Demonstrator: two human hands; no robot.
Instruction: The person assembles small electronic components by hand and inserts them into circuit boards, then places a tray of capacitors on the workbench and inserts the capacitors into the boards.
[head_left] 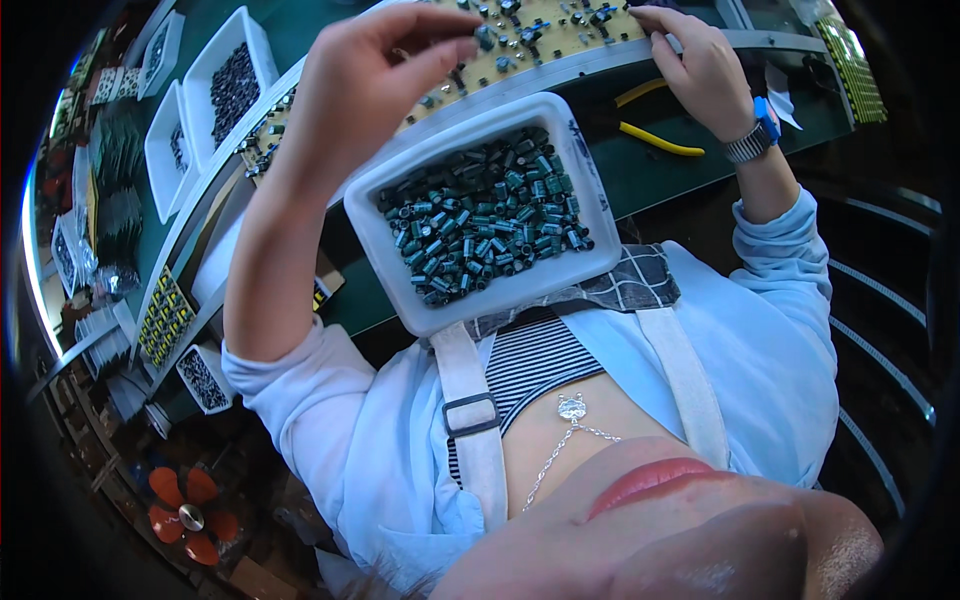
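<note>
My left hand [395, 65] is over a tan circuit board [550, 50] set with many small parts. Its thumb and forefinger are bent toward each other in a pinch, slightly blurred, at a small dark green capacitor [485, 38]. At the board's right end is my right hand [697, 68], wearing a watch at the wrist. Its forefinger reaches to the board's edge, with the thumb bent and apart from it; the other fingers are partly hidden. Between my forearms, a white plastic tray [598, 190] full of dark green cylindrical capacitors [480, 225] sits tilted against my chest.
A metal rail [440, 115] runs along the board's near side. Yellow-handled pliers [660, 140] lie on the green bench right of the tray. White bins [262, 55] of dark parts stand at the left. Below them is an orange-bladed fan [190, 515].
</note>
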